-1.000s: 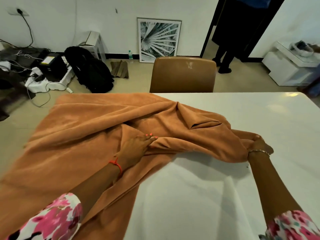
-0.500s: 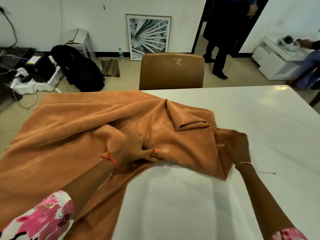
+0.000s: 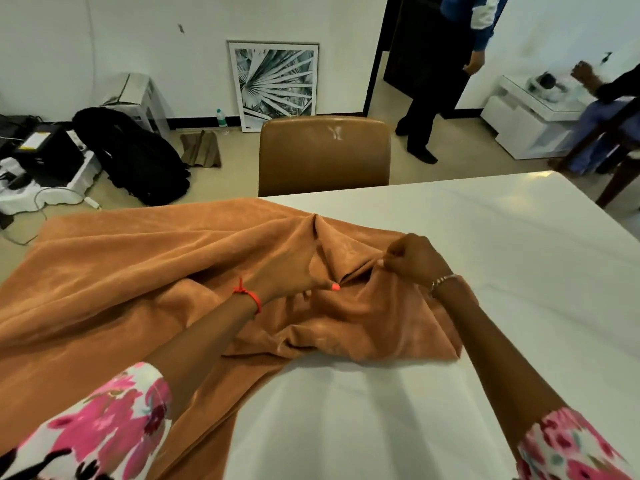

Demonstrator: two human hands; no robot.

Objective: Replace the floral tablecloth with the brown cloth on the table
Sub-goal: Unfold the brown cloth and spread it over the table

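The brown cloth [image 3: 131,271] lies rumpled over the left half of the white table [image 3: 485,244], with its left part hanging over the table's edge. My left hand [image 3: 294,275] rests in the folds near the cloth's middle, fingers buried in the fabric, thumb showing. My right hand [image 3: 412,259] pinches a fold of the cloth just to the right of it. The two hands are close together. No floral tablecloth is in view.
A brown chair [image 3: 323,154] stands at the table's far edge. Behind it a framed print [image 3: 273,83] leans on the wall. A black bag [image 3: 138,157] and cables lie on the floor at left. A person [image 3: 440,74] stands in the doorway; another sits at right.
My right hand has moved left and up from the cloth's right edge to a fold near the middle. The cloth's right part has bunched toward the centre. My left hand shifted slightly right.
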